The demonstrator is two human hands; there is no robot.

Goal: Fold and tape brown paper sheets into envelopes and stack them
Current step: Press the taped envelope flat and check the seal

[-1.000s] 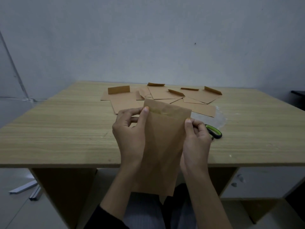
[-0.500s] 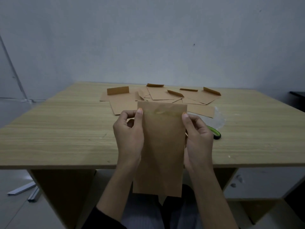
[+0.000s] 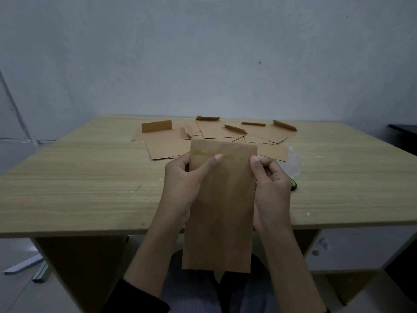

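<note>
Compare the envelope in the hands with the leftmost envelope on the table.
The held envelope stands upright in the air; the leftmost envelope lies flat on the table. The held one's top is closed flat, a shiny strip across it; the leftmost one's flap sticks up. The left hand and right hand pinch the held one near its top; nothing touches the other. Both are brown paper.
</note>
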